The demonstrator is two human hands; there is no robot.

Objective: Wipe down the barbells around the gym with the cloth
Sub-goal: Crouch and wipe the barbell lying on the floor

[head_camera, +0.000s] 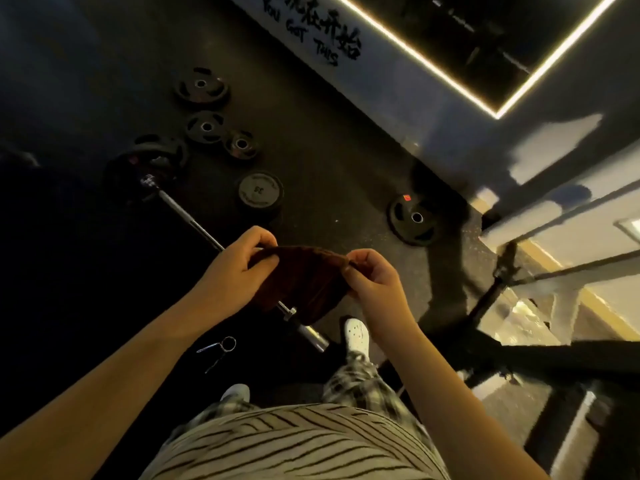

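A dark brown cloth [301,282] hangs between my hands above the floor. My left hand [239,268] pinches its left top edge and my right hand [372,278] pinches its right corner. Below the cloth a steel barbell [187,216] lies diagonally on the black rubber floor. Its far end carries black plates [145,164], and its bare near sleeve [311,336] ends by my right shoe. The cloth hides the middle of the bar.
Several loose weight plates [204,126] lie on the floor beyond the bar, a grey one [258,192] beside it and another [414,220] to the right. A spring collar [221,346] lies by my feet. A wall and rack legs [498,289] stand on the right.
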